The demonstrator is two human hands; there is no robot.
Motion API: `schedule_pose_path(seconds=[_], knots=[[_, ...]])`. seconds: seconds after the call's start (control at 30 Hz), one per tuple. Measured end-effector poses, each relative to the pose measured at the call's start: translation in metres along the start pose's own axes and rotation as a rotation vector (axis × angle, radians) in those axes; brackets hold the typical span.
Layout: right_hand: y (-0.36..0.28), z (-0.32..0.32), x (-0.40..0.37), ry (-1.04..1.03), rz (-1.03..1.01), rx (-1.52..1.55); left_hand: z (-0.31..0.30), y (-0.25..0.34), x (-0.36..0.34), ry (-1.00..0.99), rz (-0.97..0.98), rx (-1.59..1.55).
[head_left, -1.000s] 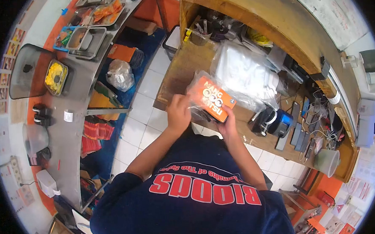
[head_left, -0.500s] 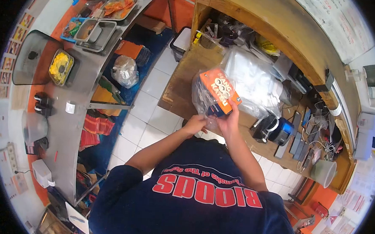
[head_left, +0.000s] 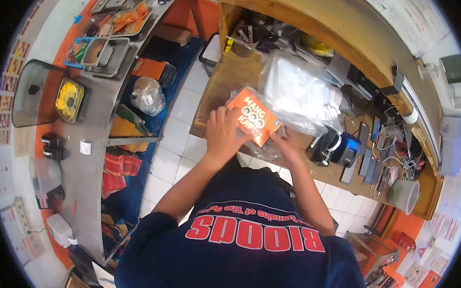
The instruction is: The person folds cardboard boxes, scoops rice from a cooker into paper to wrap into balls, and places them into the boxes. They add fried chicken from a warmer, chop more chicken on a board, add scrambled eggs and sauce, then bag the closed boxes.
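An orange box with white lettering (head_left: 253, 114) is held over the near edge of the wooden desk, with clear plastic around it. My left hand (head_left: 224, 136) lies across the box's left side, its fingers bent over the top face and the thumb along the lower edge. At the lower right corner of the box, my right hand (head_left: 289, 146) grips the box and plastic. Just beyond the box, a stack of clear plastic bags (head_left: 298, 90) rests on the desk.
The wooden desk (head_left: 234, 74) carries a black and blue device (head_left: 345, 149), cables (head_left: 391, 152) and a translucent tub (head_left: 404, 196). At left, a metal counter (head_left: 93, 121) holds metal trays and a container of yellow food (head_left: 69, 100). A wrapped bundle (head_left: 148, 96) sits on the shelf below.
My left hand has moved up from the bag's lower end onto the box's left side. The box has turned flatter, its printed face toward me. The view has shifted slightly.
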State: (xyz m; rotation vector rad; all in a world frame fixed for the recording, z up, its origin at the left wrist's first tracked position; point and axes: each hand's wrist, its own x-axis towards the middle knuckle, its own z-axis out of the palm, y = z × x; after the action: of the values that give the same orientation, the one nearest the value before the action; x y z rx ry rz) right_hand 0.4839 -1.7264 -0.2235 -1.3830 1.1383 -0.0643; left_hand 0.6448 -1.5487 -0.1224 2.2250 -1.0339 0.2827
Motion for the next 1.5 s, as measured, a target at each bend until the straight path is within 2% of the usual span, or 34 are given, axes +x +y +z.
schedule_pose_path(seconds=[0.03,0.1,0.17,0.23,0.3,0.33,0.4,0.53,0.57,0.6,0.63,0.67,0.7,0.73,0.77,0.83,0.9,0.97,1.1,1.17,1.2,1.23,1.27,1.3,1.37,1.43,1.5], knots=[[0.0,-0.003,-0.003,0.01,0.001,0.01,0.011,-0.01,-0.004,-0.005,0.012,-0.005],[-0.006,-0.021,-0.01,0.191,-0.018,-0.484,0.051,-0.041,-0.014,-0.175,0.123,-0.153],[0.085,0.0,0.027,0.637,-0.267,-0.957,0.055,-0.06,-0.013,-0.328,0.162,0.005],[0.099,-0.018,0.049,0.14,0.082,-0.346,0.052,-0.057,-0.002,-0.203,0.096,-0.122],[0.078,-0.014,0.037,0.402,-0.108,-0.52,0.015,0.01,0.029,0.139,0.194,-0.209],[0.061,-0.02,0.024,0.442,-0.09,-0.495,0.015,0.019,0.028,0.122,0.232,-0.237],[0.017,-0.031,-0.005,0.474,-0.387,-0.34,0.012,0.024,0.027,-0.2,0.273,-0.001],[-0.03,-0.047,-0.034,0.484,-0.441,-0.274,0.044,-0.022,0.026,-0.369,0.223,0.078],[-0.034,-0.049,-0.034,0.412,-0.384,-0.102,0.043,-0.025,0.033,-0.375,0.25,0.073],[-0.037,-0.049,-0.034,0.334,-0.329,0.067,0.037,-0.026,0.04,-0.375,0.055,-0.199],[-0.047,-0.05,-0.038,0.351,-0.326,0.079,0.034,-0.028,0.046,-0.373,-0.148,-0.467],[-0.059,-0.052,-0.041,0.285,-0.27,0.216,0.035,-0.032,0.053,-0.381,-0.132,-0.468],[-0.068,-0.051,-0.041,0.217,-0.219,0.351,0.037,-0.037,0.06,-0.335,-0.191,-0.638],[-0.072,-0.047,-0.039,0.227,-0.225,0.358,0.038,-0.037,0.067,-0.285,-0.252,-0.807],[-0.075,-0.041,-0.037,0.251,-0.286,0.373,0.037,-0.037,0.07,-0.29,-0.24,-0.809],[-0.083,-0.039,-0.04,0.282,-0.351,0.392,0.03,-0.029,0.077,-0.246,-0.349,-0.837],[-0.089,-0.041,-0.046,0.218,-0.398,0.348,0.029,-0.024,0.075,-0.227,-0.295,-0.829],[-0.086,-0.045,-0.048,0.244,-0.417,0.294,0.031,-0.027,0.068,-0.215,-0.383,-0.827],[-0.079,-0.064,-0.048,0.294,-0.473,0.06,0.033,-0.003,0.051,-0.231,-0.364,-0.72],[-0.071,-0.075,-0.055,0.279,-0.46,-0.038,0.037,0.013,0.043,-0.058,-0.235,-0.605],[-0.061,-0.077,-0.054,0.462,-0.485,-0.077,0.035,0.024,0.041,-0.065,-0.227,-0.607],[-0.052,-0.083,-0.052,0.647,-0.505,-0.116,0.031,0.036,0.04,0.018,-0.122,-0.44],[-0.046,-0.098,-0.053,0.657,-0.501,-0.107,0.027,0.05,0.041,0.1,-0.016,-0.271],[-0.038,-0.12,-0.056,0.655,-0.496,-0.051,0.024,0.065,0.042,0.094,-0.005,-0.274],[-0.015,-0.156,-0.065,0.719,-0.496,0.074,0.017,0.099,0.046,0.163,0.315,-0.062],[0.018,-0.189,-0.069,0.84,-0.453,0.193,0.024,0.13,0.052,0.113,0.359,-0.155],[0.055,-0.223,-0.074,0.944,-0.375,0.309,0.037,0.159,0.057,-0.196,0.427,-0.321]])
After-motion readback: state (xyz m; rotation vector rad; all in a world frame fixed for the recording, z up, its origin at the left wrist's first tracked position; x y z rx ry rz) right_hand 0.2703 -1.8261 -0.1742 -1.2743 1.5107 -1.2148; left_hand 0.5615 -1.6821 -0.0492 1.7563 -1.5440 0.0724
